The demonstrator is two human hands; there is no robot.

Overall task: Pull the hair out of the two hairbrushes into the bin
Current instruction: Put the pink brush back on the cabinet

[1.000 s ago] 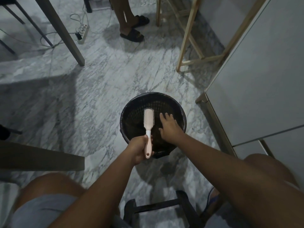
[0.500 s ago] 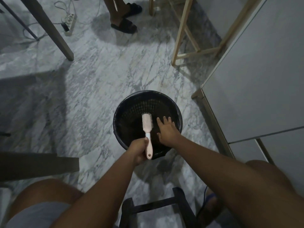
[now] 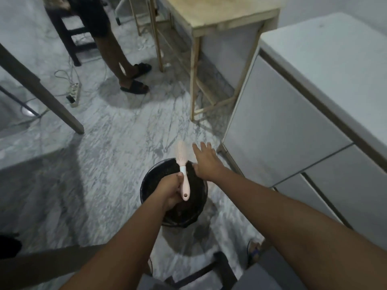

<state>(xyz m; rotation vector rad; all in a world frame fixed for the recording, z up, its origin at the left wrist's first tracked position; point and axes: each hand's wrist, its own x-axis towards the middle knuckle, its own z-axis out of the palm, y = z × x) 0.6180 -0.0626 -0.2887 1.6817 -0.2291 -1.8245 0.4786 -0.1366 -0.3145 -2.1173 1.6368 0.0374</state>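
Note:
A pink and white hairbrush (image 3: 182, 164) is held by its handle in my left hand (image 3: 171, 190), above the black round bin (image 3: 150, 181) on the marble floor. The brush head points away from me, past the bin's far rim. My right hand (image 3: 206, 160) hovers over the bin's right rim with fingers spread and nothing in it. Only one hairbrush is in view. Whether hair sits in the bristles is too blurred to tell.
A white cabinet (image 3: 293, 114) stands to the right and a wooden table (image 3: 219, 13) behind it. Another person's legs in black sandals (image 3: 134, 80) stand ahead, near a power strip (image 3: 75, 94). A slanted wooden leg (image 3: 41, 88) crosses the left. A dark stool (image 3: 209, 273) is below me.
The view has tilted up, showing more of the room. My left hand lifted the brush so its head now reaches beyond the bin's far rim. My right hand rose and spread over the right rim.

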